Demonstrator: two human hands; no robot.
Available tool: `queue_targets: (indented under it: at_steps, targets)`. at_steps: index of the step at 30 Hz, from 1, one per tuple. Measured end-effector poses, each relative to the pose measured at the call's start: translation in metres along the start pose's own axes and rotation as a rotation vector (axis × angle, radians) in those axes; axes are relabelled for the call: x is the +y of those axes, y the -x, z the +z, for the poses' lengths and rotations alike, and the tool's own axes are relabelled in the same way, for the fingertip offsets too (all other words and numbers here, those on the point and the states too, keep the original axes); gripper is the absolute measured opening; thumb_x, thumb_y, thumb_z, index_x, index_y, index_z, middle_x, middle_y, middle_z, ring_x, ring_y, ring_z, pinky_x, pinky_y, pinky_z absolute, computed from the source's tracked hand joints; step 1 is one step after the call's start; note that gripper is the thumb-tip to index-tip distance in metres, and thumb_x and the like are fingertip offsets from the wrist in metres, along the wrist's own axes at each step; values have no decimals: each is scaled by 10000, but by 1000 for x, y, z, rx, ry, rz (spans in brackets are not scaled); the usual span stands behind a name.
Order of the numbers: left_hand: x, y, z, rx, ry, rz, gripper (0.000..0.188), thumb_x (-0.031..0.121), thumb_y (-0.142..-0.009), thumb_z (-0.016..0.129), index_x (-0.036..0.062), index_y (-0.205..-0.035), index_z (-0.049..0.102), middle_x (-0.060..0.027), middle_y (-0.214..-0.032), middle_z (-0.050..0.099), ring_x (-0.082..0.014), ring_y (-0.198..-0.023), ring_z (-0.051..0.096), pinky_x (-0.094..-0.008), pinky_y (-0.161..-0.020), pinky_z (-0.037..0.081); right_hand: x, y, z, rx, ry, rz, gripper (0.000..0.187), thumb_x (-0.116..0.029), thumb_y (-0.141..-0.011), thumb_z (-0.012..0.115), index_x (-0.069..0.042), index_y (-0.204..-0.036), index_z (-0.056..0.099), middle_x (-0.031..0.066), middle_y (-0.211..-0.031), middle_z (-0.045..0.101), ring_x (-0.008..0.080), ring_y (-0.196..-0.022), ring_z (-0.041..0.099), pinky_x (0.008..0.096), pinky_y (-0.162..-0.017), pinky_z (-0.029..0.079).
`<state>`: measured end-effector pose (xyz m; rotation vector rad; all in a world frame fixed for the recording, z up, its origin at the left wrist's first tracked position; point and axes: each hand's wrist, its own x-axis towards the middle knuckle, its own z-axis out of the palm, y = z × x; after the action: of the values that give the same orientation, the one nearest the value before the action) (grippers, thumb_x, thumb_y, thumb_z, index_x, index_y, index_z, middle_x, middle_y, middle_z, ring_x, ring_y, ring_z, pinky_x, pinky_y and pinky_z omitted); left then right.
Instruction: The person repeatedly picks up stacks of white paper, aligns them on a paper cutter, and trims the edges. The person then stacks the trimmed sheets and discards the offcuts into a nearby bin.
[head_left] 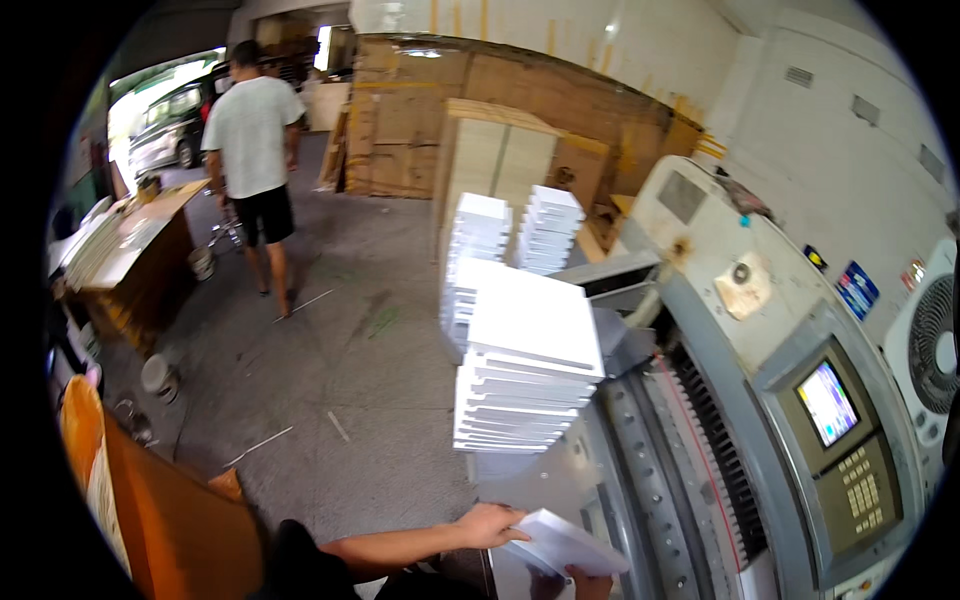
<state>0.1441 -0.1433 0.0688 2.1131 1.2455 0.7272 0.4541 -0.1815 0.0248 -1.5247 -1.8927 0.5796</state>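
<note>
My left hand [490, 525] is closed on the left end of a white paper stack [568, 542], its thumb and fingers at the corner. At the near side of the same stack, my right hand [588, 584] grips it, partly cut off by the picture's lower edge. The stack is tilted over the metal side table [545, 478] of a large grey cutting machine [690, 440]. Just beyond my hands rises a tall pile of white paper [530, 315], layered in slightly offset bundles.
More white paper piles [550, 215] stand behind. The machine's control panel [828, 400] has a lit screen and keypad. A fan [935, 340] is at far right. An orange board [170, 500] stands at left. A person [250, 140] walks near a cluttered table [135, 240]; a bucket [160, 378] sits on the floor.
</note>
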Motion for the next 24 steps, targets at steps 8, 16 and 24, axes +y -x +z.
queue_targets:
  at_steps: [8,16,24]
  targets:
    - [97,-115,-263,291,255,-180,407,333,-861,755,25,-1097,629,-61,-763,651,-110,-640,578,-283,-553,481,-232,-256,-131,-42,-790,-175,346,-41,-850,728,66,-1142,577,125,-1057,675,163,-926,653,307,-823,529]
    - [12,-181,-361,267,590,-467,547,378,-890,718,-129,-1077,628,-165,-920,697,-199,-754,691,-307,-652,585,-267,-421,-69,-263,-629,67,438,-367,-835,777,54,-892,671,80,-826,670,154,-726,608,315,-637,467]
    - [-5,-183,-333,187,654,-408,560,403,-818,777,-143,-858,657,-144,-711,645,-173,-510,615,-245,-452,531,-216,-416,-49,-220,-648,193,395,-291,-910,706,80,-1031,649,113,-939,695,187,-790,652,324,-714,510]
